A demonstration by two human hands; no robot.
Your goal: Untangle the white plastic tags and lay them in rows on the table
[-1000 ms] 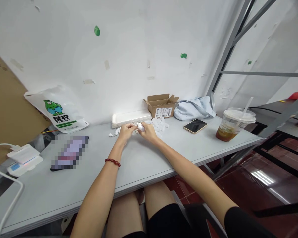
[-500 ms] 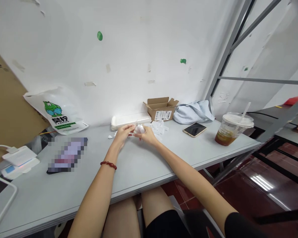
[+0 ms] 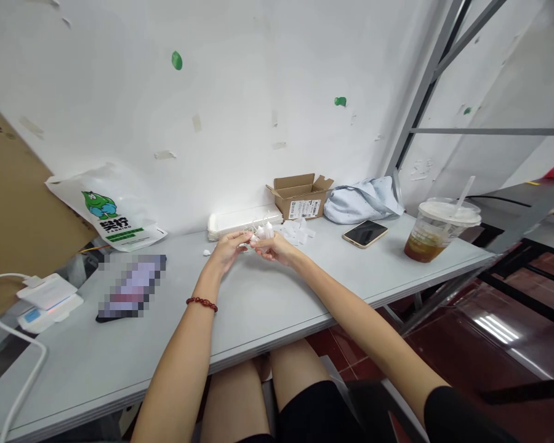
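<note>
Grey table extends either side of the grip, white wall behind, metal frame to the right. Containers: white bag well left of the grip and open carton behind right, contents not visible; lidded cup far right, holding brown liquid. Left hand and right hand are each clamped by the fingertips on small white pieces, located directly between them.

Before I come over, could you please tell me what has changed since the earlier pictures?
The left hand has shifted slightly left, and the right hand has turned, so the small white pieces it holds now point upward. The cardboard box, gold-edged phone and drink cup stayed put.
</note>
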